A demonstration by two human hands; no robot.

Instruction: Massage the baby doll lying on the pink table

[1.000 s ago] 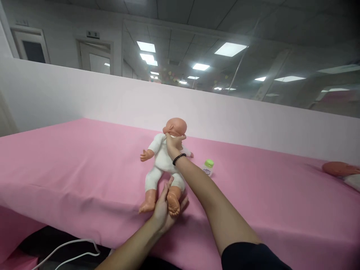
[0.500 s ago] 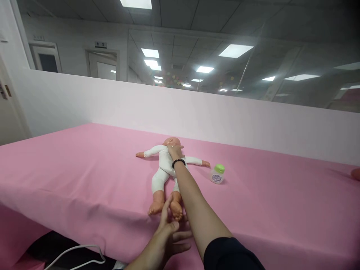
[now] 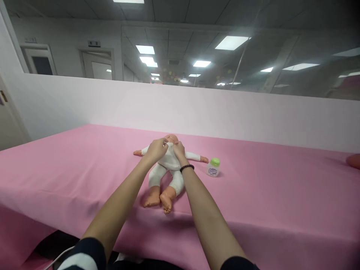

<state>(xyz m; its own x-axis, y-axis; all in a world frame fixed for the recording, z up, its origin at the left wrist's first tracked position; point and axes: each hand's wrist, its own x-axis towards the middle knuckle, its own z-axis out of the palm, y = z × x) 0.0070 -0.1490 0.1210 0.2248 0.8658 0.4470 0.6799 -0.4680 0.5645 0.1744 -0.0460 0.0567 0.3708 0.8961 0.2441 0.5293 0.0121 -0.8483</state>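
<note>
Now, at the bottom of the frame, dark sleeves (image 3: 94, 245) give way to two bare forearms, and past them come the bare feet (image 3: 153, 197) of the doll (image 3: 168, 163), lying on its back on the pink cloth (image 3: 253, 187), just left of centre. Orange-tan plastic for the feet, hands and head; soft white fabric for the legs, body and sleeves. Its long axis runs up the picture, leaning slightly right: feet towards the bottom edge, head (image 3: 171, 137) towards the wall, legs a little bent, arms flung out left and right. Up at the chest and collar, the left hand (image 3: 158, 149) and the right hand (image 3: 179, 150), a dark bracelet (image 3: 187, 168) on that wrist, sit a short gap apart with fingers bent in; whether they pinch the fabric, one cannot tell. Just right of the doll's outstretched arm stands a clear bottle (image 3: 213, 169) with a green cap, upright. Behind it all, the pale wall (image 3: 225, 114), then glass and bright ceiling lights (image 3: 232, 42) across the top.
</note>
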